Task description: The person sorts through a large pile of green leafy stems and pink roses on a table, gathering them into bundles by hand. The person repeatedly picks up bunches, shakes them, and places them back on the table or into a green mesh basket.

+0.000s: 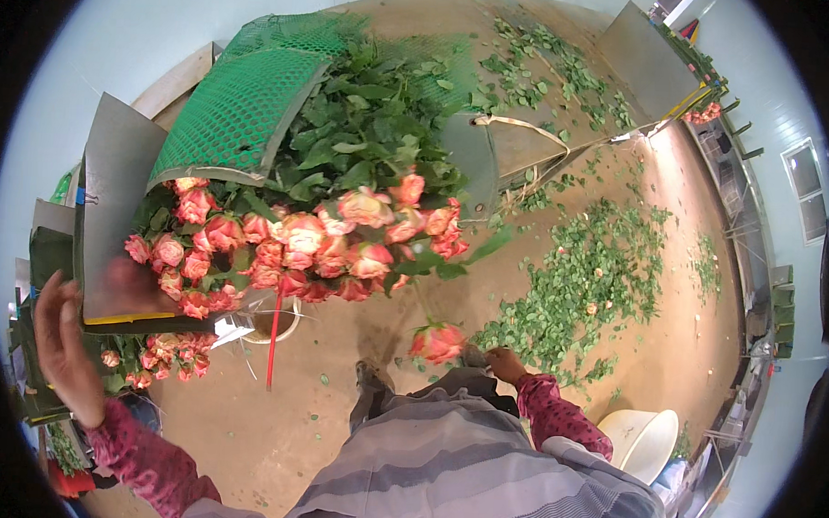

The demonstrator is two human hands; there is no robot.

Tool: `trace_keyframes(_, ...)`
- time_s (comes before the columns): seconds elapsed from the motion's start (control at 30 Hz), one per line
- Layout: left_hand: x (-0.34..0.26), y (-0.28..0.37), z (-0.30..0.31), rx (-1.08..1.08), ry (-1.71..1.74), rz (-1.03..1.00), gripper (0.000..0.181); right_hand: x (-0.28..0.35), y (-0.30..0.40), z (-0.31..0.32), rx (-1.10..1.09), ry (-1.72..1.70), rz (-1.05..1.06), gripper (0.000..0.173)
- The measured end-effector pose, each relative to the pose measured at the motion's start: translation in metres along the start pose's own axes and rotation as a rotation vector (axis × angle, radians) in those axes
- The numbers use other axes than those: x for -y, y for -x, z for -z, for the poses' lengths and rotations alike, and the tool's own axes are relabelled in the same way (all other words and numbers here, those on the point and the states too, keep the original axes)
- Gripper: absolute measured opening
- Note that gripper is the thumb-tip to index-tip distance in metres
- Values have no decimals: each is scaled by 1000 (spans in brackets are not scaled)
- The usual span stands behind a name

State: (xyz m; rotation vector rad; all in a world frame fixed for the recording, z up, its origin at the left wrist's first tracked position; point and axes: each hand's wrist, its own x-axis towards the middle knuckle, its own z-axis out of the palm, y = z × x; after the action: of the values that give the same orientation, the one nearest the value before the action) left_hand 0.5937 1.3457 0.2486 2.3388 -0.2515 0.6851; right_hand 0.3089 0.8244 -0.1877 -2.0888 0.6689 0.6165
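My left hand (69,350) is raised at the far left with fingers extended, beside the outer edge of an upright grey metal sheet (115,200). No object shows in it. My right hand (507,365) is low by my right thigh with fingers curled; whether it holds anything cannot be made out. Before me lies a pile of pink-and-cream roses (305,245), heads towards me, leafy stems (371,120) pointing away. Green plastic mesh (235,109) covers the pile's left part. A single rose (439,342) is apart from the pile, its head just left of my right hand.
More roses (171,353) stand lower left, under the sheet's yellow edge (131,319). A red rod (273,343) hangs below the pile. Stripped leaves (571,285) litter the floor on the right. A cream tub (641,441) is at right; another metal panel (647,58) stands far right.
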Motion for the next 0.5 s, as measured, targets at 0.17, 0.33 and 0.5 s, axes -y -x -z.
trace_keyframes(0.17,-104,-12,-122,409,402,156,33,25,0,93,-142,-316,147,33)
trace_keyframes(0.33,-149,-22,-192,598,104,-16,34,-32,-9,175,-107,-328,255,35)
trace_keyframes(0.5,-156,-49,-253,608,-147,-180,31,-80,-6,237,-86,-755,147,38)
